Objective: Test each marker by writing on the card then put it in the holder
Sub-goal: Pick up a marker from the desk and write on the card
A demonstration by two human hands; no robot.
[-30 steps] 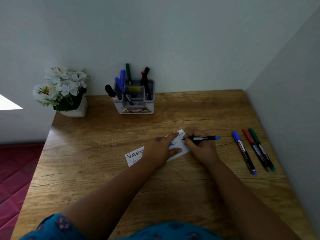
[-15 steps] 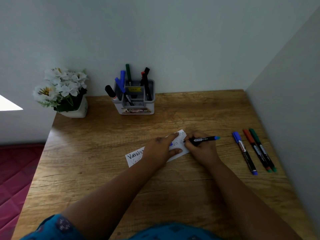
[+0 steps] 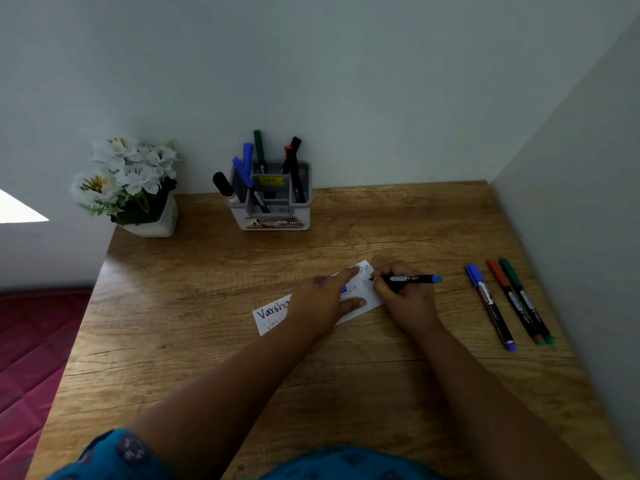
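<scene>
A white card (image 3: 272,315) with handwriting lies mid-table. My left hand (image 3: 323,299) presses flat on it, fingers straight; a small blue piece shows under the fingers. My right hand (image 3: 403,294) grips a black marker with a blue end (image 3: 412,278), its tip on the card's right edge. To the right lie three capped markers: blue (image 3: 490,306), red (image 3: 512,301) and green (image 3: 526,301). A grey holder (image 3: 277,216) with several markers in it stands by the back wall.
A white pot of white flowers (image 3: 128,185) stands at the table's back left corner. Walls close off the wooden table (image 3: 207,306) at the back and the right. A red mattress (image 3: 31,341) lies past the left edge.
The right hand and its marker have shifted very slightly on the card's right end. The left hand stays pressed on the card.
</scene>
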